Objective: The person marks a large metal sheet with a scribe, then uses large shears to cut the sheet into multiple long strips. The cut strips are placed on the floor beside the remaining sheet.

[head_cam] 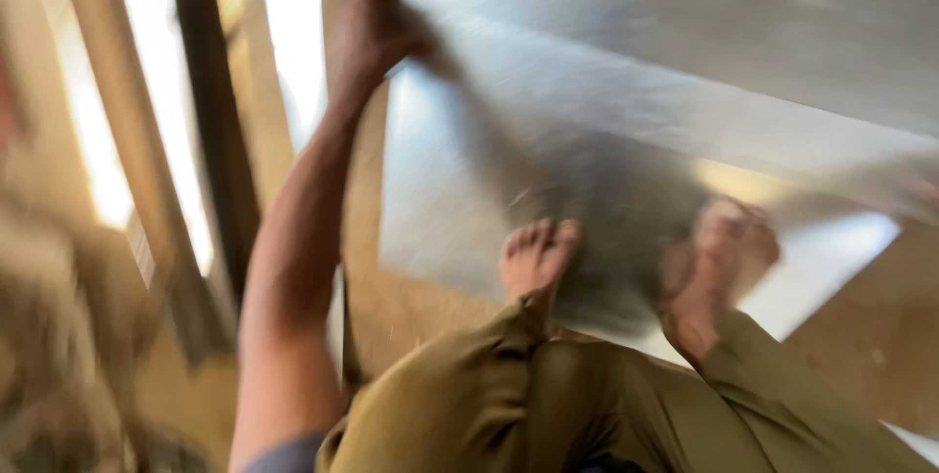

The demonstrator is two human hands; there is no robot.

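Fingers of the left hand (377,33) pinch the upper left edge of a shiny metal sheet (587,121) lying on the floor (391,307), bare feet (536,258) on its near edge; right hand out of view.

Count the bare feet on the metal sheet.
2. One foot rests on the near edge of the metal sheet, left of centre; the other foot is to its right, blurred. The left hand grips the sheet's far-left corner. Nothing suggests more are hidden.
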